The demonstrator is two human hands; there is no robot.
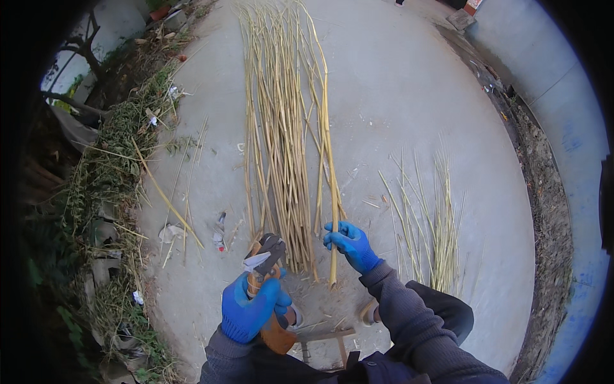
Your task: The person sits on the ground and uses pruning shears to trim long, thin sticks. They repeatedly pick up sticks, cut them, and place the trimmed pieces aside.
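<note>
In front of me a long bundle of thin, pale-yellow stalks [281, 147] lies on the concrete, running away from my feet. My right hand [350, 246], in a blue glove, is closed around one thicker yellow stalk [327, 137] at the bundle's right side. The near end of that stalk sticks out below the fingers. To the left, my blue-gloved left hand [251, 307] grips what look like pruning shears [272, 249], with orange-brown handles and dark metal jaws pointing up. The fingers cover part of the handles.
A smaller group of thin stalks [441, 224] lies on the right. Loose stalks [167, 198] and scraps of litter lie at left, beside weeds [109, 160] along the edge. A wooden frame [323, 336] is between my feet. A pale wall [563, 109] runs along the right.
</note>
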